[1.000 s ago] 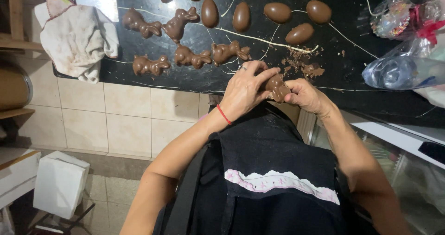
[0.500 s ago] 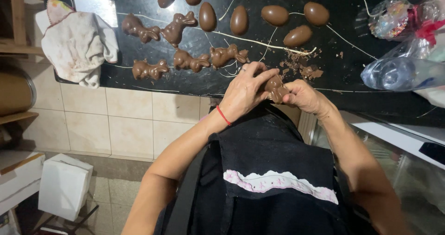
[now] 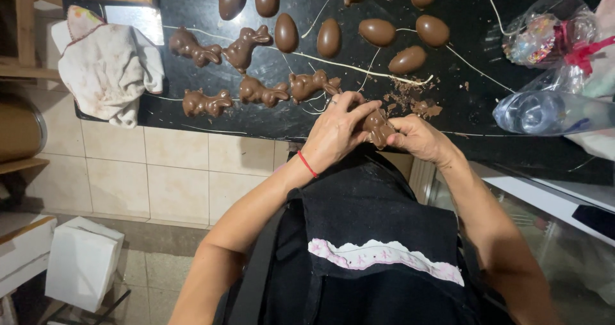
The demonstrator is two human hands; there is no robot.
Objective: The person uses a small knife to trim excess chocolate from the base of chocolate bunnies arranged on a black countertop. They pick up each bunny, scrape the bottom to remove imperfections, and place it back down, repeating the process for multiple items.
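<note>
While both hands are meeting at the edge of the black counter (image 3: 192,117), the left hand (image 3: 338,133) is curling its fingers over a chocolate figure (image 3: 378,128), and the right hand (image 3: 419,138) is pinching the same piece from the other side. Just beyond the knuckles, chocolate crumbs (image 3: 413,101) are lying scattered, with moulded chocolate bunnies (image 3: 256,91) further off to the left hand's side.

Black counter (image 3: 192,117) under chocolate figures (image 3: 256,91)

seven chocolate eggs (image 3: 377,32), six chocolate bunnies (image 3: 205,102).
</note>
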